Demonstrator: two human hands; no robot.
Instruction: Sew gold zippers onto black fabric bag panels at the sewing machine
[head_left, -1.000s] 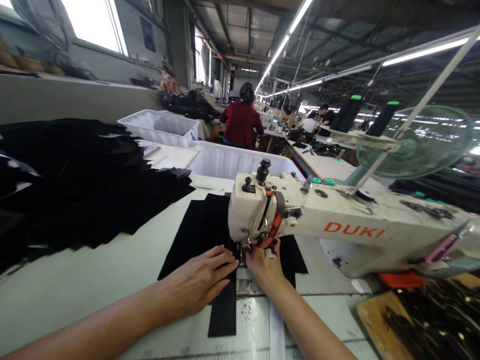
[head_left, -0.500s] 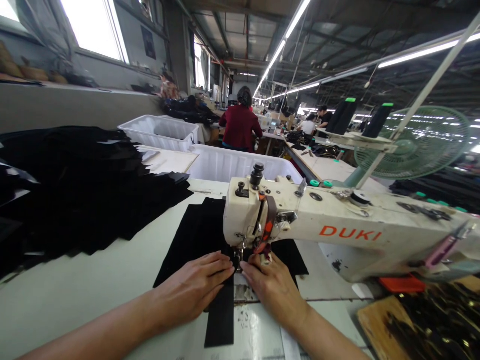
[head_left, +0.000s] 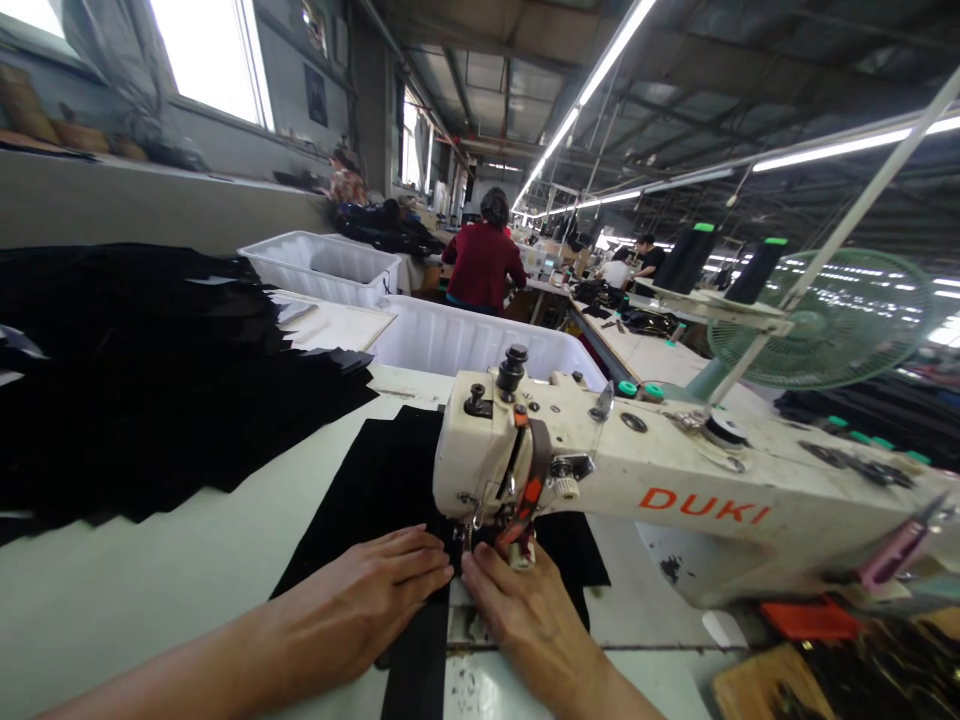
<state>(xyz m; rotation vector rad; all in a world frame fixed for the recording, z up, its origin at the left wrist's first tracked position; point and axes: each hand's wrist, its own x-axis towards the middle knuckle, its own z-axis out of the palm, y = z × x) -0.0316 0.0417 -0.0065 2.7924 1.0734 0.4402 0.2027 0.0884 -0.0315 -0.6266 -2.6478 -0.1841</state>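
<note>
A white sewing machine (head_left: 585,470) stands across the table, its needle and presser foot (head_left: 468,545) over black fabric (head_left: 375,480). My left hand (head_left: 367,600) lies flat on the fabric left of the presser foot, fingers stretched out and close together. Close to the foot's right side, my right hand (head_left: 529,610) presses on the fabric with its fingers extended; the machine head partly hides their tips. A narrow black strip (head_left: 416,660) runs from under my left hand towards me, its near end cut off by the frame.
Stacked black fabric pieces (head_left: 135,380) cover the table's left side. Behind the machine are white plastic bins (head_left: 480,335). At right are thread cones (head_left: 754,270), a green fan (head_left: 825,320), pink-handled snips (head_left: 896,550) and a red tray (head_left: 810,618). People work farther back.
The view has tilted slightly, so the machine head and both hands appear lower and further left. My hands keep their places on the fabric on either side of the presser foot.
</note>
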